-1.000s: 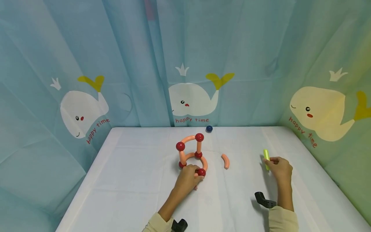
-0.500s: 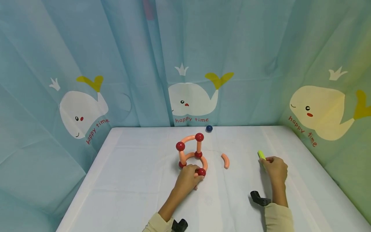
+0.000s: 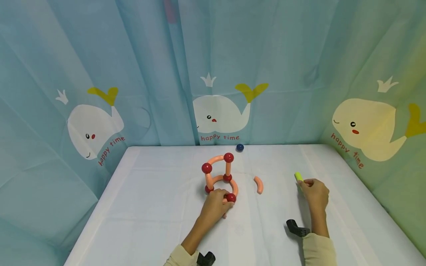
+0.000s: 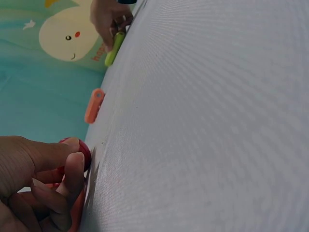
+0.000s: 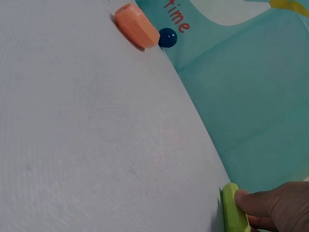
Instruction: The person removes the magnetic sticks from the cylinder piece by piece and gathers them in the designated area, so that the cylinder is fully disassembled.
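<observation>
A small frame of orange rods (image 3: pixel 235 187) and red balls (image 3: pixel 228 157) stands at the middle of the table. It has a curved-rod ring at the bottom, two uprights and one curved rod across the top. My left hand (image 3: pixel 214 205) pinches the red ball (image 4: pixel 86 155) at the ring's near corner, its fingers hiding part of the ring. At the right, my right hand (image 3: pixel 316 194) holds a yellow-green rod (image 5: pixel 233 208) between thumb and fingers, close over the tabletop. Between the hands lies a loose curved orange rod (image 3: pixel 259 185).
A dark blue ball (image 3: pixel 240 147) rests at the table's back edge, by the curtain (image 3: pixel 286 74) with printed whales. Black wrist cameras sit at both cuffs. White cloth covers the table (image 3: pixel 149 195).
My right hand has shifted left with the yellow-green rod, whose far end now tilts further left. The left hand and the frame stay as they were.
</observation>
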{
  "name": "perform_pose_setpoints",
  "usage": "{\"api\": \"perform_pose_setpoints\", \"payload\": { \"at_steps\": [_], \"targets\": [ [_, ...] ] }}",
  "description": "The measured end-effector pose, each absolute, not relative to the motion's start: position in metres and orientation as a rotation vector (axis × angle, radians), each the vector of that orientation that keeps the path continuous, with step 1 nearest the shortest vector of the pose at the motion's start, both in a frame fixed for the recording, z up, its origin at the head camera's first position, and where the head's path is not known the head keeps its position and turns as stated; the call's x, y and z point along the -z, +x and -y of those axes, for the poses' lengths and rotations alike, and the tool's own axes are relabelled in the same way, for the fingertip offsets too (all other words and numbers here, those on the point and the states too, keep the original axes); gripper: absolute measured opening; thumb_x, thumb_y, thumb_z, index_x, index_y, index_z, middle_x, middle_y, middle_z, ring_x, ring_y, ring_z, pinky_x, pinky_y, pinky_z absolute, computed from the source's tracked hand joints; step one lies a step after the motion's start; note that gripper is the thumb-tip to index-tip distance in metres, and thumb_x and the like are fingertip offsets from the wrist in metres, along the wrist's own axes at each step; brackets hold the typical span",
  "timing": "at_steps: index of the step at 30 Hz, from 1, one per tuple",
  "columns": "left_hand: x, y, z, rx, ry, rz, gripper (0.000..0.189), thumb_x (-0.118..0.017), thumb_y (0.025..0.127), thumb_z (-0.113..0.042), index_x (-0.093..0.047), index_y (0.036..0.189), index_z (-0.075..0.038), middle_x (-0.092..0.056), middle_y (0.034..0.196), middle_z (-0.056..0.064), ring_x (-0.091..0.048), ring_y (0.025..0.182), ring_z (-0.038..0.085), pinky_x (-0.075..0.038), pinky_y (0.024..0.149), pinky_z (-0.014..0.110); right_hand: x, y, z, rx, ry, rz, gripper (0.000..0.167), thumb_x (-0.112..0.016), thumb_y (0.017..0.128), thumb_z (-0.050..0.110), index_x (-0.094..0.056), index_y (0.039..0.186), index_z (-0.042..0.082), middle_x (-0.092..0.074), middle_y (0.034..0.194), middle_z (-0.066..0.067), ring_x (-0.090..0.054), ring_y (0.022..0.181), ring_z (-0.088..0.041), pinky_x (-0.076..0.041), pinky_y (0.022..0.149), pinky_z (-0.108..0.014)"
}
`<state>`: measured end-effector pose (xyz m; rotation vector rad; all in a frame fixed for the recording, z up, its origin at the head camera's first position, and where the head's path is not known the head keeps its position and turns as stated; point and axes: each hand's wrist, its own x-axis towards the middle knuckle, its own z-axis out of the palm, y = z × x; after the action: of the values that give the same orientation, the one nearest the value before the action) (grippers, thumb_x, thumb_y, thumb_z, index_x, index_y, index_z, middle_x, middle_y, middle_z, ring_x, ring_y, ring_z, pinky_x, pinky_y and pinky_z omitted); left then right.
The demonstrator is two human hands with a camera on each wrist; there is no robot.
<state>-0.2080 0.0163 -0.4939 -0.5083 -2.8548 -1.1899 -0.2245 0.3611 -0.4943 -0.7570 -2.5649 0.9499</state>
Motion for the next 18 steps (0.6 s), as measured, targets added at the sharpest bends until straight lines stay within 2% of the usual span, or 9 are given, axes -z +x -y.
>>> {"api": "perform_pose_setpoints", "payload": {
  "at_steps": [2, 5, 9, 18],
  "targets": [
    [0.4932, -0.2076, -0.0165, 1.204, -0.502, 2.862, 0.036, -0.08, 0.081, -0.016, -0.07, 0.112, 0.0, -0.07, 0.102, 0.011, -0.046, 0.045, -0.001, -0.041, 0.047, 0.015, 0.4945, -0.2251, -0.3602, -0.955, -0.761, 2.568, 0.038, -0.064, 0.092, 0.027, -0.067, 0.106, -0.008, -0.066, 0.091, -0.023, -0.057, 0.07, -0.026, -0.036, 0.053, -0.03],
    [0.4925, -0.2077, -0.0163, 1.195, -0.496, 2.867, 0.036, -0.08, 0.081, -0.017, -0.07, 0.112, 0.0, -0.07, 0.101, 0.01, -0.047, 0.048, -0.001, -0.041, 0.047, 0.015, 0.4943, -0.2261, -0.3583, -0.953, -0.762, 2.571, 0.038, -0.064, 0.093, 0.027, -0.067, 0.106, -0.008, -0.066, 0.093, -0.023, -0.057, 0.069, -0.026, -0.036, 0.052, -0.03],
    [0.4927, -0.2087, -0.0156, 1.165, -0.491, 2.867, 0.036, -0.081, 0.08, -0.018, -0.071, 0.11, -0.001, -0.07, 0.099, 0.009, -0.048, 0.057, 0.0, -0.041, 0.051, 0.015, 0.4937, -0.2272, -0.3564, -0.947, -0.77, 2.569, 0.037, -0.064, 0.093, 0.027, -0.067, 0.107, -0.008, -0.067, 0.094, -0.024, -0.058, 0.071, -0.028, -0.036, 0.053, -0.03],
    [0.4958, -0.2089, -0.016, 1.149, -0.487, 2.87, 0.036, -0.081, 0.08, -0.019, -0.071, 0.11, -0.003, -0.07, 0.099, 0.007, -0.054, 0.067, 0.003, -0.044, 0.058, 0.014, 0.4943, -0.2296, -0.3534, -0.942, -0.826, 2.575, 0.037, -0.063, 0.093, 0.029, -0.067, 0.108, -0.005, -0.066, 0.095, -0.023, -0.058, 0.074, -0.031, -0.036, 0.054, -0.036]
  ]
}}
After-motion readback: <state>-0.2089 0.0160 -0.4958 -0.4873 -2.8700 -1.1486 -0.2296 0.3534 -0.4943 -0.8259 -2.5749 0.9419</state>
